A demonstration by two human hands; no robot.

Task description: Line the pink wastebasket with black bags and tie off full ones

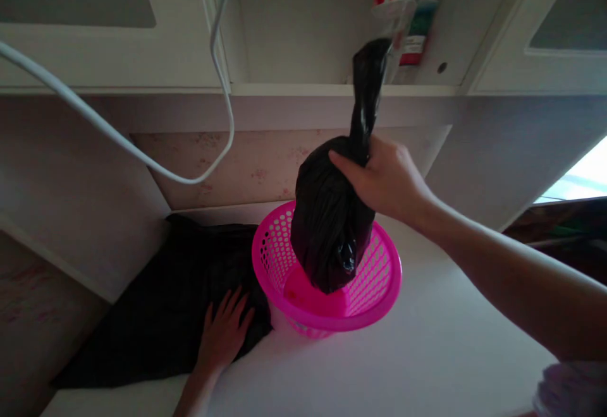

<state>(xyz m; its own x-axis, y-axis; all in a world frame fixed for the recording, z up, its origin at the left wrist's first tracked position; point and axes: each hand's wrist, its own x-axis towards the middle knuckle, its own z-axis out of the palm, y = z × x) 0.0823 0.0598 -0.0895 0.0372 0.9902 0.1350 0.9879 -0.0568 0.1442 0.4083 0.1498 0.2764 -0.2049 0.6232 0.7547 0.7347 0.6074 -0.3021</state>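
The right hand (386,180) has its grip closed round the twisted neck of a full black bag (329,227), holding it with the bulging bottom hanging inside the pink basket (379,290) on the white desk (427,354); whether the bag rests on the basket floor I cannot tell. The left hand (222,335) lies flat, fingers spread and holding nothing, on a dark cloth (165,303) just beside the basket. A white cable (142,155) loops overhead below the cupboards (118,57). I judge the step to be moving the bag at the basket's mouth; the next move calls for keeping the neck pinched and the basket steady.
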